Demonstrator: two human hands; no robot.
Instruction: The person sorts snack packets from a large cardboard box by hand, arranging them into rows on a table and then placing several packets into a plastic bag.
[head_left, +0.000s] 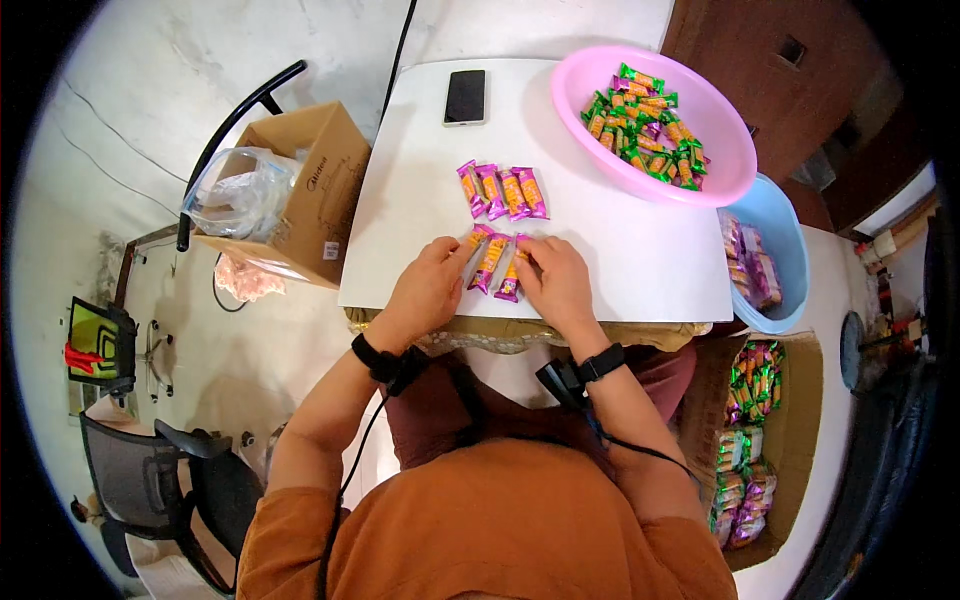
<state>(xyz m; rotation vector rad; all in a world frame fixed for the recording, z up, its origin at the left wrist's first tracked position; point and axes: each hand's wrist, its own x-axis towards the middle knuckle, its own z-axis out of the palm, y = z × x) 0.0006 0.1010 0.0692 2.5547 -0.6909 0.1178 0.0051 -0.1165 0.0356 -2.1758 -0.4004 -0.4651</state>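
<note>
Several purple-and-orange wrapped snack bars (504, 192) lie side by side in a row on the white tabletop (420, 187). Nearer to me is a second group, with one wrapped bar (490, 261) between my hands. My left hand (431, 283) has its fingertips on the left bar (478, 235) of that group. The fingers of my right hand (553, 279) rest on the right bar (508, 286), partly covering it. Whether either hand grips its bar firmly is hard to tell. Black straps circle both wrists.
A pink basin (724, 112) of green and purple wrapped bars stands at the back right. Beside it is a blue basin (795, 247) with packs. A phone (465, 97) lies at the back. Left stands a cardboard box (330, 195) with plastic bags; another carton (799, 450) holds snacks at lower right.
</note>
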